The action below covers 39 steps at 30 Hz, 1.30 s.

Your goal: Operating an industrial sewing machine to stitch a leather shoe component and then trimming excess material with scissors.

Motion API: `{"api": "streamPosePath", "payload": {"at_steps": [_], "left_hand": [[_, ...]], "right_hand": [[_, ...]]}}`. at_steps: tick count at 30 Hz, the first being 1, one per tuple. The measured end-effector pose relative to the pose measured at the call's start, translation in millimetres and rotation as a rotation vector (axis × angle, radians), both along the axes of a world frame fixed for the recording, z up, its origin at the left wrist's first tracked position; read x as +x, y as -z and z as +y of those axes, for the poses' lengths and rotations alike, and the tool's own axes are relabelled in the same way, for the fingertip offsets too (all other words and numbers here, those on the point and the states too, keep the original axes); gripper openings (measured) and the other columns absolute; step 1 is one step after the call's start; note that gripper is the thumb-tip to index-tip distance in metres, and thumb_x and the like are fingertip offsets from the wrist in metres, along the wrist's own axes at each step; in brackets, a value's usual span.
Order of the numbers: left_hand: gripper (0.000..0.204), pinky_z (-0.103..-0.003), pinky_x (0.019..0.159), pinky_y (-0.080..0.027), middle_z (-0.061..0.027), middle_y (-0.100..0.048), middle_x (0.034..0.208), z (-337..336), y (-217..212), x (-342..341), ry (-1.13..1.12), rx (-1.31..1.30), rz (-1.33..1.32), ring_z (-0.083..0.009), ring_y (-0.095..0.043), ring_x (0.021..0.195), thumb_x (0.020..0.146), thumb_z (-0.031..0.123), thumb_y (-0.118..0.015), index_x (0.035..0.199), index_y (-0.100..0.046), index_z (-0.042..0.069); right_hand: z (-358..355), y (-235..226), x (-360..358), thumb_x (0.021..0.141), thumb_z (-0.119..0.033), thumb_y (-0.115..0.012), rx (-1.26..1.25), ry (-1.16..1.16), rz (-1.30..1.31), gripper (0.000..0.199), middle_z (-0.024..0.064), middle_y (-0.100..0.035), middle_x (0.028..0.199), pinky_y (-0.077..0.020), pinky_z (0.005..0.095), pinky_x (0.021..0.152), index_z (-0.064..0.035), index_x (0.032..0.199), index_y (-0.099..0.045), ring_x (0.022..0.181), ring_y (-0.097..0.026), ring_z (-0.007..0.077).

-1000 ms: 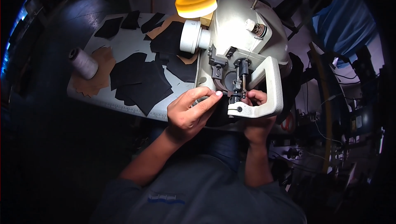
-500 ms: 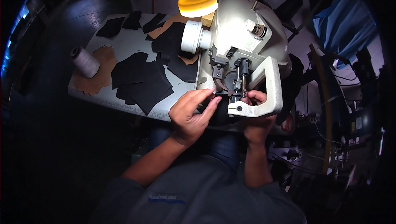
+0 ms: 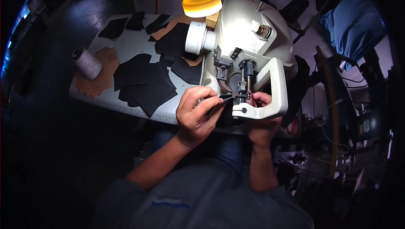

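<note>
At right of centre in the frame, a pale sewing machine (image 3: 253, 30), with red lettering on top of its rounded housing, steeply foreshortened. At lower centre, on the chest of a dark grey shirt (image 3: 139, 203), a small white-and-blue emblem. Along the near edge of a pale table (image 3: 134, 44), left of centre, fine ruler-like marks, too small to read.

Machine's long axis running down the frame: housing toward the top, dark needle parts (image 3: 244, 83) and pale front bracket (image 3: 278, 87) toward the lower edge. Just left of the needle parts, near the middle of the frame, a narrow dark piece (image 3: 227, 97), lying nearly level, one end at the left fingertips, the other pointing right.

Left hand (image 3: 195, 117), at mid-frame: thumb and forefinger pinched on the left end of the dark piece. Right hand (image 3: 265, 128), partly behind the front bracket: fingers curled beside the needle parts, impossible to tell whether gripping anything.

Above the machine's left side, a glowing yellow lamp (image 3: 202, 0). At left, on the table, black cut pieces (image 3: 147, 83) in overlapping piles and a tilted spool of pale thread (image 3: 88, 64) on tan cut pieces (image 3: 107, 69). At upper right, blue cloth (image 3: 356, 30).
</note>
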<state>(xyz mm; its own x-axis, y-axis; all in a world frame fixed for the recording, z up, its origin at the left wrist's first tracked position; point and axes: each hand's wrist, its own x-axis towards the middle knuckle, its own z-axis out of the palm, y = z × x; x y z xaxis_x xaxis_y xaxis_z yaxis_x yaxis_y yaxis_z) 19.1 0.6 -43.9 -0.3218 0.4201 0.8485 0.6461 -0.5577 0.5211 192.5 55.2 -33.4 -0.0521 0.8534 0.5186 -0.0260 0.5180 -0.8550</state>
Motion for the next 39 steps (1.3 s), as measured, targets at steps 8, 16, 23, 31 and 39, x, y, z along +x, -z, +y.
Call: {"api": "streamPosePath", "payload": {"at_steps": [8,16,23,31,39], "left_hand": [[0.021,-0.033,0.078,-0.06,-0.0132,-0.077,0.097,4,-4,-8,0.175,-0.063,-0.061,-0.0241,-0.076,0.087,0.078,-0.006,-0.088,0.095,-0.077,-0.001],[0.022,-0.033,0.079,-0.061,-0.0134,-0.078,0.096,5,-1,-11,0.184,-0.001,-0.048,-0.0238,-0.077,0.088,0.078,-0.006,-0.089,0.096,-0.079,-0.001],[0.014,-0.032,0.081,-0.06,-0.0142,-0.079,0.093,3,-3,-10,0.289,-0.113,-0.231,-0.0213,-0.077,0.087,0.082,-0.004,-0.088,0.094,-0.079,-0.003],[0.012,-0.032,0.081,-0.059,-0.0149,-0.079,0.093,3,-9,-8,0.338,-0.164,-0.317,-0.0209,-0.076,0.087,0.084,-0.003,-0.086,0.094,-0.079,-0.003],[0.014,-0.031,0.078,-0.06,-0.0138,-0.078,0.091,5,-4,-8,0.226,-0.058,-0.173,-0.0218,-0.076,0.084,0.081,-0.004,-0.088,0.093,-0.079,-0.003]], "right_hand": [[0,0,-1,0.091,0.0,-0.084,-0.033,0.002,0.034,0.019,0.0054,-0.076,0.094,-0.0575,0.0267,0.076,0.0015,0.107,-0.075,0.085,-0.07,0.0104],[1,-1,2,0.091,0.0,-0.084,-0.002,0.009,-0.039,0.019,0.006,-0.075,0.094,-0.0578,0.0269,0.076,0.0021,0.107,-0.074,0.084,-0.071,0.0109],[1,-1,3,0.091,-0.001,-0.084,-0.012,-0.003,-0.032,0.019,0.0059,-0.075,0.092,-0.0578,0.0268,0.075,0.0026,0.107,-0.074,0.083,-0.071,0.011],[1,-2,5,0.092,-0.002,-0.084,-0.027,-0.01,-0.053,0.019,0.0059,-0.075,0.093,-0.0575,0.0273,0.075,0.0027,0.107,-0.073,0.082,-0.07,0.0112],[2,-1,3,0.093,-0.004,-0.083,-0.013,-0.005,-0.041,0.019,0.0063,-0.075,0.092,-0.0576,0.0277,0.074,0.0029,0.107,-0.073,0.082,-0.071,0.0113]]}}
